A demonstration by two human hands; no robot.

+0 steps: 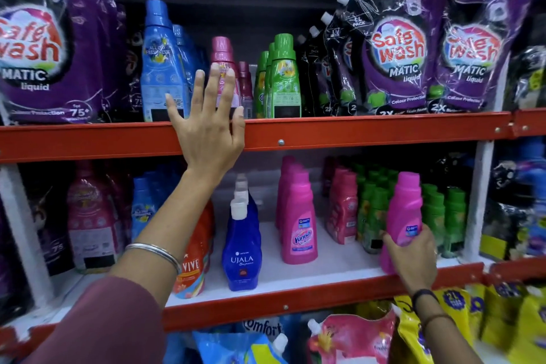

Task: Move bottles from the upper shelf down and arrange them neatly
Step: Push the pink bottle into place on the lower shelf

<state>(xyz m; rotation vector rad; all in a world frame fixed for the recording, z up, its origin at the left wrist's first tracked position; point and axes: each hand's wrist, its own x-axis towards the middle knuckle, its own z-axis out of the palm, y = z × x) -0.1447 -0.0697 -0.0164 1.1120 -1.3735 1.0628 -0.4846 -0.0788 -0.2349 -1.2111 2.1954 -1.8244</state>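
My left hand [206, 124] is raised with fingers spread in front of a pink-capped bottle [222, 59] on the upper shelf [369, 130], between a blue bottle [161, 68] and green bottles [282, 80]. It holds nothing. My right hand [413, 257] grips a pink bottle [403, 216] by its lower body, upright, at the front right of the lower shelf [310, 272]. A row of pink Vanish bottles [298, 224] stands left of it.
Purple Safe Wash pouches [396, 47] fill both ends of the upper shelf. The lower shelf also carries blue Ujala bottles [242, 248], a red Revive bottle [192, 263], small pink bottles [342, 207] and green bottles [440, 210]. Refill pouches [351, 340] crowd the shelf below.
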